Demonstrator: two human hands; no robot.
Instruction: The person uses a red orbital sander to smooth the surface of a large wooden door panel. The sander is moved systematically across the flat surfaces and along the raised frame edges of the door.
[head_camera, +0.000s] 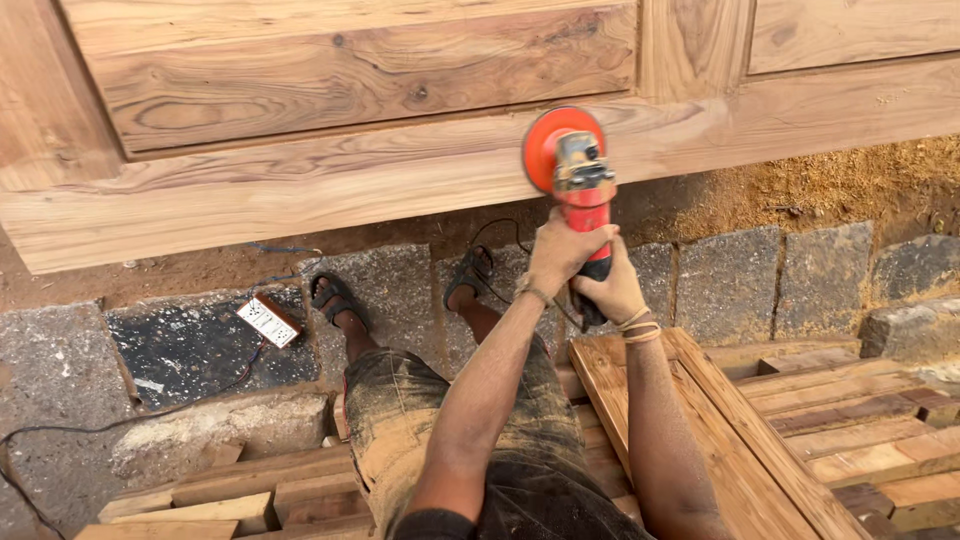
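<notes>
A red angle grinder (580, 190) with a round orange disc (545, 150) points at the lower rail of a large wooden door panel (330, 170) that stands in front of me. My left hand (562, 250) wraps over the grinder's red body from the top. My right hand (612, 290) grips the same body lower down, near its black tail. The disc sits at the edge of the rail. Both forearms reach forward from the bottom of the view, with bands on the wrists.
My feet in dark sandals (338, 300) stand on grey stone blocks (720, 280). A white power strip (268, 320) with a cable lies on the ground at left. Stacked wooden boards (840, 430) lie at right, more planks (200, 500) at lower left. Sawdust (850, 180) heaps under the panel.
</notes>
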